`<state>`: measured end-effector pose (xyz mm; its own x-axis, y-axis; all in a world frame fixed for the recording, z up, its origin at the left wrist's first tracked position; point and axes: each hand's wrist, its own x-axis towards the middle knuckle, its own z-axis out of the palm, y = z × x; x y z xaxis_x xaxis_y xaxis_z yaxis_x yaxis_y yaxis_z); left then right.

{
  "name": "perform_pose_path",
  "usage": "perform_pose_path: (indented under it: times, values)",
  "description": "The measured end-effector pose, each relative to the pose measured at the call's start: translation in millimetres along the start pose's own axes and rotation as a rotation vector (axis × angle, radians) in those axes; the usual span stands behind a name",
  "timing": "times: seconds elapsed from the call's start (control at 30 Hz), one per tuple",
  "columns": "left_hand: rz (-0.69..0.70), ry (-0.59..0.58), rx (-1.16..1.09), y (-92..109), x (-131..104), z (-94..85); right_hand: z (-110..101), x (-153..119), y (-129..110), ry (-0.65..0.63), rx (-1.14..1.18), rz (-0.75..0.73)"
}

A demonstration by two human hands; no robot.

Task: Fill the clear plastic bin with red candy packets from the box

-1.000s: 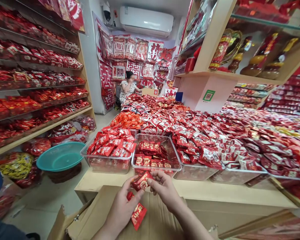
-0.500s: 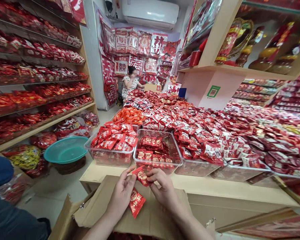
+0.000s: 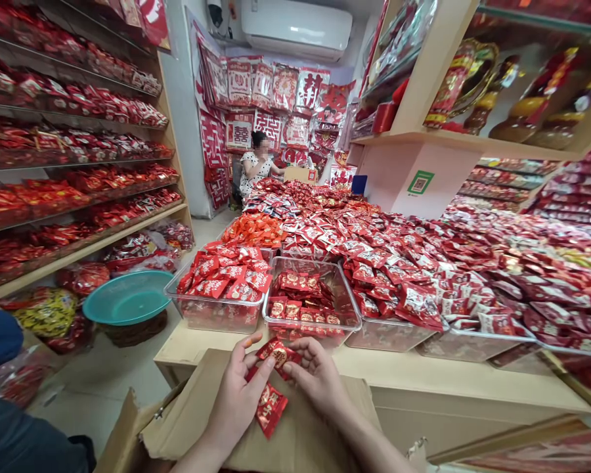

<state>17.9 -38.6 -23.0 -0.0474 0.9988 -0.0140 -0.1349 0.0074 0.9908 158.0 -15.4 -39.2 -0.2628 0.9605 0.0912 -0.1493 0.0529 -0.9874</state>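
Just above an opened cardboard box [image 3: 197, 407], both hands work on small red wrapped packets with gold print. The upper packet [image 3: 282, 352] is stretched between my left hand [image 3: 236, 384] and my right hand [image 3: 320, 378]. My left thumb presses on its face, while my right thumb and fingers pinch its right end. A second red packet [image 3: 270, 410] hangs below, its upper part tucked behind my left thumb and palm. Straight ahead stands a clear plastic bin [image 3: 353, 324] with similar packets lined up in rows at its front and others lying looser behind.
Bins of red packets cover the counter [image 3: 389, 364]. A teal basin [image 3: 128, 299] stands on the floor at left, near stocked shelves [image 3: 93, 253]. A seated person [image 3: 256, 164] is at the far end; another person's dark-clothed leg [image 3: 20, 427] shows at lower left.
The upper packet has turned flatter, and my left thumb has come across its face. My right hand has shifted slightly; the lower packet still hangs from my left hand.
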Motion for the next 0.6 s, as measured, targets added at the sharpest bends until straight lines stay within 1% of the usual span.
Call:
perform_pose_path:
  times: [0.13, 0.2, 0.3, 0.47, 0.6]
  values:
    - [-0.004, 0.020, -0.016, -3.4, 0.1, -1.8, -0.8, -0.8, 1.9, -0.002, 0.022, -0.016]
    - [-0.023, 0.022, -0.001, -4.2, 0.2, -2.8, -1.7, -1.3, 2.8, -0.004, 0.021, 0.004]
    - [-0.037, 0.019, 0.045, -4.3, 0.9, -3.9, -2.4, -0.7, 3.3, 0.039, 0.027, 0.017]
    - [-0.031, 0.008, 0.028, -5.3, 3.9, -5.8, -2.0, 2.7, 3.7, 0.102, 0.033, -0.042]
    - [-0.009, -0.026, 0.035, -6.6, 6.7, -7.1, -1.1, 4.2, 7.3, 0.064, 0.040, -0.052]
